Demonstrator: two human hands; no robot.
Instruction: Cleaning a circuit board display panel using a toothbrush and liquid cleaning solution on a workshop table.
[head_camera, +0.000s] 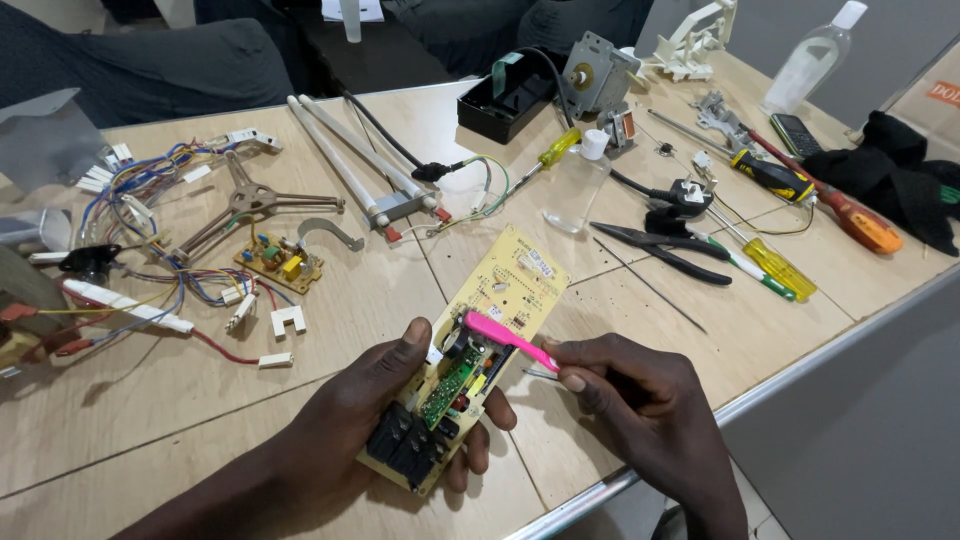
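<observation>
So: the underside of the long yellow circuit board (478, 345) is hidden, and its near end is covered by the left hand (375, 440), which cups it from below with the thumb on the left edge and fingers curled round the right edge. Black block-shaped components and a small green daughter board sit on that end; smaller parts are too tiny to tell. The board lies over the wooden table (150, 420), tilted, near the front edge.

Right hand (640, 395) is closed in a pinch on a pink toothbrush (510, 338); the bristle end touches the board's middle, and the handle end is hidden in the fingers. A thin metal pin shows just under the fingertips, identity unclear.

Containers, relative to the board: a clear plastic bottle with a white cap (580, 180) stands just beyond its far end, contents not visible. A second clear bottle (818, 55) stands far right of it, near the table's far corner. A black open tray (505, 100) sits beyond it, and its inside can't be seen.

Right of the board: black pliers (665, 250), a yellow-handled screwdriver (770, 265), an orange-handled screwdriver (850, 215) and a black cloth (900, 175), cut off at the frame edge. Left of it: a small yellow circuit board (280, 262), a three-armed metal bracket (245, 200) and a tangle of coloured wires (150, 190), partly cut off left. Two white tubes (345, 155) lie beyond-left.
</observation>
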